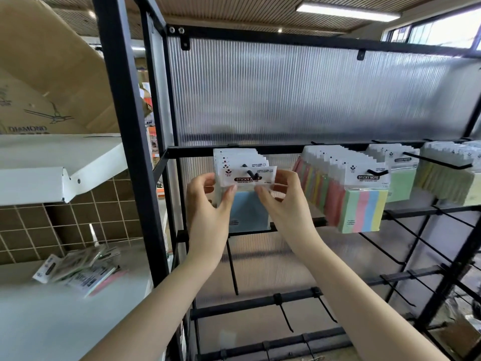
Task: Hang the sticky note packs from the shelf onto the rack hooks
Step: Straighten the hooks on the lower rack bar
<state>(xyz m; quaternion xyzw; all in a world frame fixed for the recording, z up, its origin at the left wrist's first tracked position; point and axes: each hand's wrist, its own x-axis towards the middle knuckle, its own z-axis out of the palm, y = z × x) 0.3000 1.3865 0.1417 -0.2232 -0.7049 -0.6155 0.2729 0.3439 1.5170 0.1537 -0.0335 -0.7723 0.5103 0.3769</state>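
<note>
A blue sticky note pack (248, 209) with a white header card hangs at the front of the leftmost rack hook (249, 172), whose tip pokes through the card's slot. Several more packs sit behind it on the same hook. My left hand (208, 201) pinches the header's left edge between thumb and fingers. My right hand (282, 196) pinches its right edge. A few loose packs (80, 269) lie on the white shelf (31, 321) at the lower left.
Striped multicolour packs (361, 204) fill the hook to the right, with green packs (400, 183) and yellow packs (447, 183) beyond. Bare black hooks (286, 319) jut from the lower bars. Black frame posts (135, 142) separate rack and shelf. Cardboard boxes (46, 82) sit above.
</note>
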